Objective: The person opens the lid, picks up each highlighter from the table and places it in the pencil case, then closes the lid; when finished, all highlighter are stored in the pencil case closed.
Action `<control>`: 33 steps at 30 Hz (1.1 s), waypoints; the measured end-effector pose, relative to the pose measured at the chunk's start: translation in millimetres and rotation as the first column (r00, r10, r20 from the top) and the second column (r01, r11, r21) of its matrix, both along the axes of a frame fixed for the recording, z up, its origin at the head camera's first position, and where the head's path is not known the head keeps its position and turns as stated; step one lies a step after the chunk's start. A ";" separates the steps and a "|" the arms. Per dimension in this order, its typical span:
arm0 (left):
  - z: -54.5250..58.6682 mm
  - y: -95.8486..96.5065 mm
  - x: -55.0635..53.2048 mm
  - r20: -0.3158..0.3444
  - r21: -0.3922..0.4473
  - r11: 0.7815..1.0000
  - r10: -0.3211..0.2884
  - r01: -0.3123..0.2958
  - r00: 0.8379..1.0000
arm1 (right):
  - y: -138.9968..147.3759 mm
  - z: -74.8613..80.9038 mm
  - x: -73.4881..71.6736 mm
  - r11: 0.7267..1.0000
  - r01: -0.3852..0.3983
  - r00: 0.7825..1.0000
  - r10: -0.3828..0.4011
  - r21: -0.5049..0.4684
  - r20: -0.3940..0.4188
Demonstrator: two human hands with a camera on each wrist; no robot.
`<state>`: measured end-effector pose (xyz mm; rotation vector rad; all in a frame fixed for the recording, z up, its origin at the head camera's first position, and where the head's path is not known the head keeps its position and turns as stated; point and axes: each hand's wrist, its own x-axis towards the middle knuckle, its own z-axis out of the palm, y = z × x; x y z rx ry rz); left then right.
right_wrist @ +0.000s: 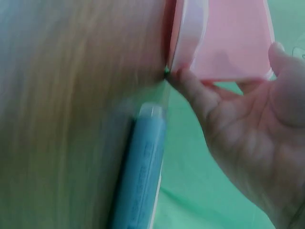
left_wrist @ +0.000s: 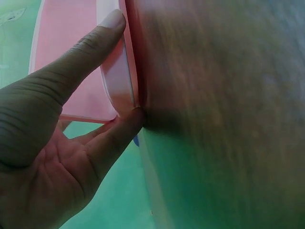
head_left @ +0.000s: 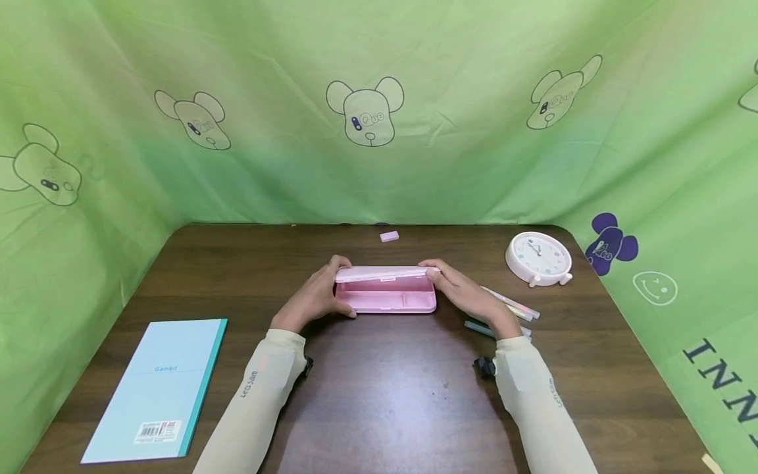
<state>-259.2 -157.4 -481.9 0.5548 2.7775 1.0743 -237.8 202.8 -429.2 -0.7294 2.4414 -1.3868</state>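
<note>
the case [head_left: 373, 302] sits on the counter [head_left: 367, 395], lid [head_left: 379, 272] partly raised. left hand [head_left: 312, 295] fingers hold its left end; right hand [head_left: 463, 292] fingers hold its right end and lid. probably light, stiff, slick plastic; best steadied by both ends.

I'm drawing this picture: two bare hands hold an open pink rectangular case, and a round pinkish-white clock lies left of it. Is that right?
Almost: the head view shows the round clock right of the pink case, not left. The left hand and right hand do hold the open case.
</note>
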 end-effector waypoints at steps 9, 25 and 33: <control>52.2 13.2 31.6 0.056 0.029 0.999 0.016 -0.017 0.998 | -13.5 -1.1 -5.3 0.979 0.201 0.978 -0.202 -0.033 -0.047; 21.8 7.6 12.2 0.037 0.025 1.000 0.017 -0.018 0.999 | -20.0 -22.4 -35.9 0.913 0.405 0.914 -0.404 0.042 -0.044; 56.5 22.9 34.5 0.081 -0.012 0.999 0.033 -0.032 0.996 | -27.1 -9.3 -30.8 0.901 0.420 0.907 -0.417 0.103 -0.055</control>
